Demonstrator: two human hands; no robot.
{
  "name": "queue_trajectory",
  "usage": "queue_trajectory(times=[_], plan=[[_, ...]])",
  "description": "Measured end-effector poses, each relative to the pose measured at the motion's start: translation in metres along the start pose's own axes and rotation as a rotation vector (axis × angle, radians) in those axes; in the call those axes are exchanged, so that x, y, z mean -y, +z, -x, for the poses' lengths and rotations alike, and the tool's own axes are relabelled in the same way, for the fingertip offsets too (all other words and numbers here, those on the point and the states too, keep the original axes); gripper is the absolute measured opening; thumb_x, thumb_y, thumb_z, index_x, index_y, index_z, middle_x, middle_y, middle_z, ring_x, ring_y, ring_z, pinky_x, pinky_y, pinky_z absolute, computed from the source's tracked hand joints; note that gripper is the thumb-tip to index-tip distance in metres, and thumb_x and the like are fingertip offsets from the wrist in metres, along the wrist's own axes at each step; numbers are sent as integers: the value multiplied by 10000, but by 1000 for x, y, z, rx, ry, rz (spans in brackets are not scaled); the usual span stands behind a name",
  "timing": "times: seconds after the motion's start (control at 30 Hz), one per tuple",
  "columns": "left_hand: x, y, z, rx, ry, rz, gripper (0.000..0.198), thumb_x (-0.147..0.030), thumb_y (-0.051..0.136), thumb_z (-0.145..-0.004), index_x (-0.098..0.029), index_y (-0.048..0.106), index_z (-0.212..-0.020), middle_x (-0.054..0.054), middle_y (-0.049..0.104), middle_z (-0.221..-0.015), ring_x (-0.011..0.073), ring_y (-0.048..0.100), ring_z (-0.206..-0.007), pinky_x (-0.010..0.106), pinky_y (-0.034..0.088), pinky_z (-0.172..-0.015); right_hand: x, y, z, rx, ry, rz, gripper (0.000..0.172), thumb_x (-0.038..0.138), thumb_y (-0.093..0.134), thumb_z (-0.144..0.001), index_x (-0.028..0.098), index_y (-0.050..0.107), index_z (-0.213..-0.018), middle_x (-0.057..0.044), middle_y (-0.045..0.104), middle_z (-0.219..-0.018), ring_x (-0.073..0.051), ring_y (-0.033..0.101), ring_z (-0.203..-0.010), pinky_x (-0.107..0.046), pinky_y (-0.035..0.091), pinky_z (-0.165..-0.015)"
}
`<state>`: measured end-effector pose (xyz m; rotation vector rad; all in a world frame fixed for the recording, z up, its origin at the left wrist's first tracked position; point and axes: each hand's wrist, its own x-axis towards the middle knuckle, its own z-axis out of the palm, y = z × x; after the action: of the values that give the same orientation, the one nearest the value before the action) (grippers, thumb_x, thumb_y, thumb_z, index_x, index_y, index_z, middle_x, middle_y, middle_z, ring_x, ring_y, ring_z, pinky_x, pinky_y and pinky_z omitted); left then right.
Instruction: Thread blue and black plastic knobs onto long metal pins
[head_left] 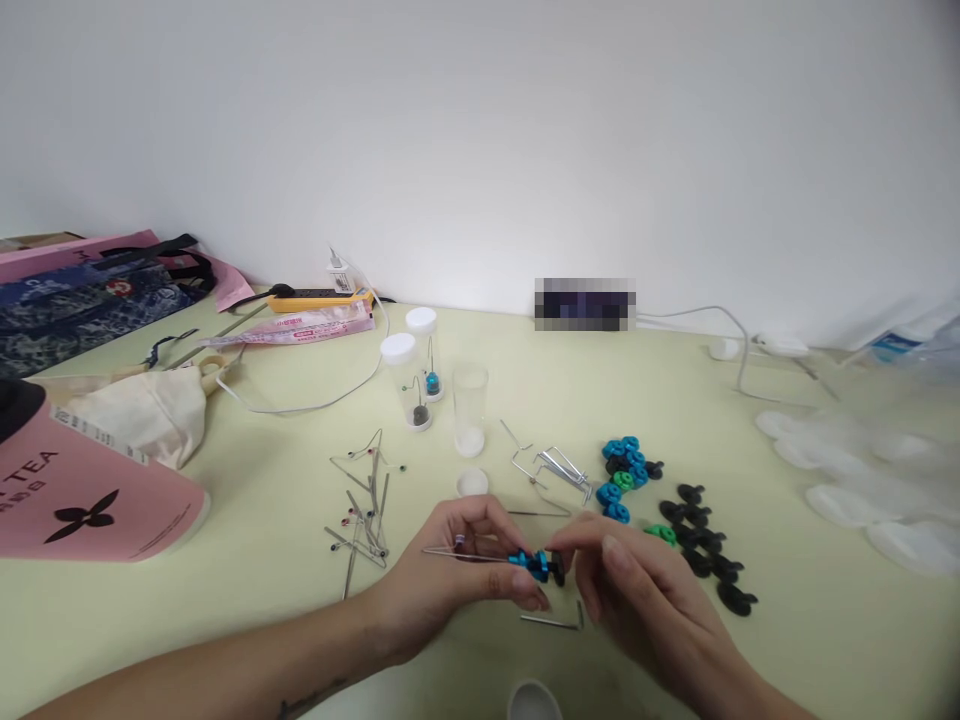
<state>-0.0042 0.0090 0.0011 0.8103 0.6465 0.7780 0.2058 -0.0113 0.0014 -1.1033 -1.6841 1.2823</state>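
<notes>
Pale green tabletop (262, 520) bears three clear tubes (470, 400) and two green parts (661, 534). Above it, the left hand (454, 580) pinches one blue-and-black piece (538, 566); the right hand (649, 590) curls at its black end, grip unclear.

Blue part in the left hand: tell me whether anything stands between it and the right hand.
Nothing visible does. The left hand holds the blue part; the right hand is close beside its black end, contact unclear.

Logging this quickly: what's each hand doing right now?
Left hand: closed, holding the blue part.
Right hand: partly curled at the black piece; can't tell whether it grips.
</notes>
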Motion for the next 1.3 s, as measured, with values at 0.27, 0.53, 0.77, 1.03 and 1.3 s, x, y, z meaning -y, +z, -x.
queue_trajectory(times=[0.27,0.53,0.77,1.03,1.3], plan=[[0,-1,-1,-6,-6,5,227,-114,785,-656,-115,608,-798,59,716,-744,159,692,-678,265,540,-663,0,1,2,-66,-51,-64,379,393,344,-980,202,668,-1026,-28,579,-709,-159,528,-631,-295,410,-665],[0,-1,0,3,-5,-6,221,-103,781,-658,-116,611,-799,72,725,-767,155,686,-684,270,536,-675,5,1,-2,-63,-68,-2,435,405,340,-976,183,710,-925,-27,560,-627,-167,532,-608,-298,425,-648],[0,-1,0,0,-4,9,219,-101,781,-657,-124,615,-798,51,720,-755,153,689,-684,256,533,-669,-1,0,1,-71,-70,-39,394,398,347,-977,199,687,-996,-25,568,-670,-166,533,-644,-284,401,-644],[-1,-1,-1,2,9,23,215,-91,772,-668,-122,612,-808,52,718,-769,146,687,-691,263,533,-686,-1,1,-1,-74,-19,-77,395,393,324,-989,213,671,-1046,-5,546,-654,-149,513,-607,-273,369,-616],[-1,0,0,9,8,16,221,-87,776,-664,-122,611,-807,53,720,-782,141,684,-703,260,528,-701,3,0,-2,-68,-63,-25,409,384,320,-991,214,690,-1028,-5,530,-617,-166,532,-634,-287,372,-645]])
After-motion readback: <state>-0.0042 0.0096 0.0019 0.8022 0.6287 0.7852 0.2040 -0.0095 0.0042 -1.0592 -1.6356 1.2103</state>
